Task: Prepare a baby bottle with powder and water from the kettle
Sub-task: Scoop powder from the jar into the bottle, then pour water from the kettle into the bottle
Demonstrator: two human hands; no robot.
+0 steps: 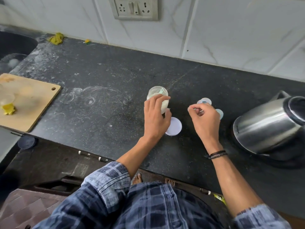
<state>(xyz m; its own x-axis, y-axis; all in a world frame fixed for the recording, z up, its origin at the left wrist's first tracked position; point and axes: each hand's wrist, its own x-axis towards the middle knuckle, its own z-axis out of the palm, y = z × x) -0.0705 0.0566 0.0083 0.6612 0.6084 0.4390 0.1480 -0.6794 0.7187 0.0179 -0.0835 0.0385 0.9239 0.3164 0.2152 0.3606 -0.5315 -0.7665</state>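
Left hand [156, 116] is wrapped round the powder jar [158, 96], with the fingers curled over its side. The jar is kept upright on the dark counter [99, 71], its mouth open to above. A pale green scoop [161, 91] is seen inside the jar, and the white lid [175, 128] is laid flat just beside the left wrist, toward the person.

The right hand [204, 118] is held with fingers curled and thumb and forefinger brought together as in a pinch. Whether something small is pinched there cannot be told, because the place is blurred. Under and behind this hand two pale round pieces [205, 100] are partly hidden. They are judged to be the bottle and its cap, but which is which cannot be decided.

The coming move is judged to be the carrying of powder from jar to bottle. For this the important relation is simple: the jar stands to the left and the round pieces to the right, near each other but apart, both openings upward. The right hand is the nearer one to the bottle pieces. The kettle [267, 126] stands further to the right, also on the right hand's side, and it is not touched.
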